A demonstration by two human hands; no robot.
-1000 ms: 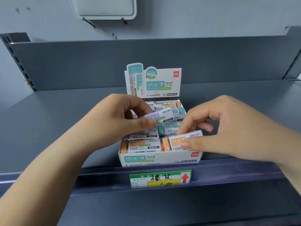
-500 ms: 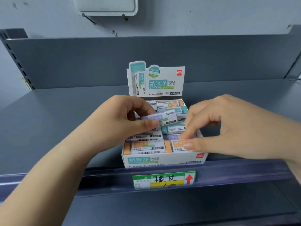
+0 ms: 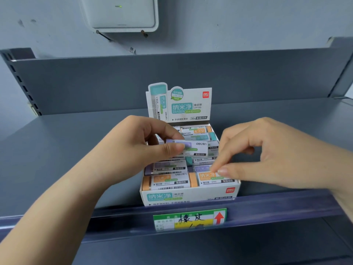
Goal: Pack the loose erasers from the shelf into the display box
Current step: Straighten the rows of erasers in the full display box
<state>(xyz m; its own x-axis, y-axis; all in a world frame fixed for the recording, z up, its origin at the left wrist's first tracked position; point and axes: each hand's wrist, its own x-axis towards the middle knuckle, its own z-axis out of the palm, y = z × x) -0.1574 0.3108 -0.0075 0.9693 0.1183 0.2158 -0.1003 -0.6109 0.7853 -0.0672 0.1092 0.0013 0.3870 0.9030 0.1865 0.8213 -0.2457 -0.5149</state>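
Observation:
A white display box (image 3: pixel 189 197) with an upright header card stands on the grey shelf (image 3: pixel 66 159), holding several erasers in orange, purple and teal sleeves. My left hand (image 3: pixel 133 148) pinches a purple eraser (image 3: pixel 193 148) between thumb and forefinger, held level just above the middle of the box. My right hand (image 3: pixel 271 153) has its thumb and forefinger tips on the far edge of an orange eraser (image 3: pixel 214 178), which lies flat in the box's front right corner. Another orange eraser (image 3: pixel 166 181) lies at the front left.
A price label (image 3: pixel 189 219) with a red arrow is clipped to the shelf's front rail. The grey back panel (image 3: pixel 172 77) rises behind the box. A white wall device (image 3: pixel 122 14) hangs above. No loose erasers show on the shelf surface.
My right hand has lowered the orange eraser from above the front edge into the box's front right corner. My left hand keeps the purple eraser in nearly the same place.

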